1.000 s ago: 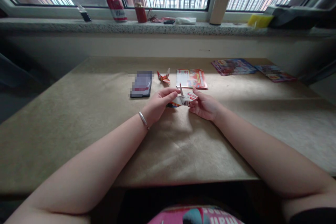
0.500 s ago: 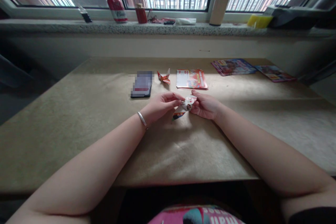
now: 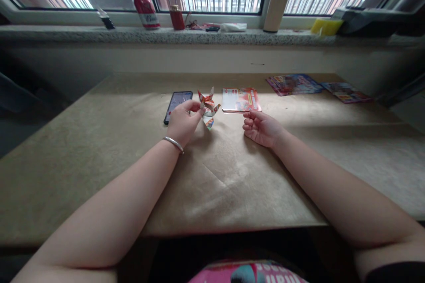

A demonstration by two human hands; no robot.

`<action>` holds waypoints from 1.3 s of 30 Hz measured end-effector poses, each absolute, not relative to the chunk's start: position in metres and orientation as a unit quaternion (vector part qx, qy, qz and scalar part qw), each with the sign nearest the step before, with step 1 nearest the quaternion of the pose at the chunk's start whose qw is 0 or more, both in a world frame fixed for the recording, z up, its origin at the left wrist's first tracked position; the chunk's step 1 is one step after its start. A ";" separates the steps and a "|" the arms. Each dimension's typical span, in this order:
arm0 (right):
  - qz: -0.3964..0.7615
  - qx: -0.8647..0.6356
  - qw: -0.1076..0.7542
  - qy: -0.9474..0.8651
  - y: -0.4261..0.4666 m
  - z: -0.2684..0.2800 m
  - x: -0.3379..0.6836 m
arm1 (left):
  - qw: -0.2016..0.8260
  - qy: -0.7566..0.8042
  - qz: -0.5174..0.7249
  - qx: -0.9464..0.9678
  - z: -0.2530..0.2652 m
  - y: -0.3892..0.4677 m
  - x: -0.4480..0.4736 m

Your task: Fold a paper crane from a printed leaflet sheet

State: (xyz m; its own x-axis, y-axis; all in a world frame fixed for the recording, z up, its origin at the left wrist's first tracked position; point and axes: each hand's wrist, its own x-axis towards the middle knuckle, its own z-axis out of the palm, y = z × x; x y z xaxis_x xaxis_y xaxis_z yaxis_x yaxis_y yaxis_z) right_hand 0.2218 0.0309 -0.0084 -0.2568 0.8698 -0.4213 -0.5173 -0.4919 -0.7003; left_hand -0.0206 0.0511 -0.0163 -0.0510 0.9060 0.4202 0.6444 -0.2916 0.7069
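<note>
Both the red origami figure (image 3: 205, 98) and the white origami figure (image 3: 208, 122) look fully folded: the first sits on the table (image 3: 212, 203) near the phone (image 3: 179, 99), the second is pinched between thumb and fingers of my left hand (image 3: 182, 122), not yet released, though the overlap hides whether they touch. My right hand (image 3: 264, 130) rests loosely curled, holding nothing, close by the stack of leaflets (image 3: 241, 100), whose top sheet lies flat and unfolded.

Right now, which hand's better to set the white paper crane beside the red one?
Probably the left hand: it pinches the white paper crane, close to the red paper crane. The right hand looks empty and is farther off.
</note>
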 end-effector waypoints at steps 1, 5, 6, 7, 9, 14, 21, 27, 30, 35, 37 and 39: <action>0.755 -0.411 0.462 -0.216 0.031 -0.008 0.222 | 0.146 0.591 0.429 0.667 -0.017 0.054 -0.023; 0.743 -0.420 0.474 -0.219 0.029 -0.007 0.221 | 0.101 0.645 0.368 0.662 -0.017 0.058 -0.027; 0.742 -0.421 0.474 -0.220 0.029 -0.007 0.221 | 0.074 0.654 0.351 0.666 -0.016 0.058 -0.027; 0.742 -0.421 0.473 -0.221 0.029 -0.008 0.221 | 0.049 0.659 0.336 0.671 -0.015 0.057 -0.026; 0.742 -0.418 0.474 -0.224 0.029 -0.010 0.221 | 0.019 0.665 0.309 0.680 -0.011 0.054 -0.023; 0.743 -0.405 0.475 -0.242 0.029 -0.012 0.222 | 0.000 0.672 0.264 0.692 -0.002 0.049 -0.011; 0.744 -0.402 0.468 -0.256 0.029 -0.012 0.222 | -0.016 0.689 0.215 0.691 -0.001 0.064 -0.011; 0.746 -0.408 0.462 -0.252 0.028 -0.009 0.221 | -0.030 0.696 0.199 0.690 0.003 0.088 -0.012; 0.746 -0.413 0.460 -0.248 0.025 -0.005 0.219 | -0.025 0.703 0.205 0.680 0.002 0.096 -0.008; 0.708 -0.445 0.461 -0.297 0.025 -0.008 0.218 | 0.007 0.713 0.254 0.654 0.000 0.098 -0.004; 0.639 -0.467 0.475 -0.385 0.029 -0.013 0.224 | 0.010 0.709 0.297 0.640 0.003 0.091 -0.002; 0.482 -0.504 0.475 -0.537 0.034 -0.019 0.233 | 0.003 0.692 0.310 0.652 0.007 0.078 0.003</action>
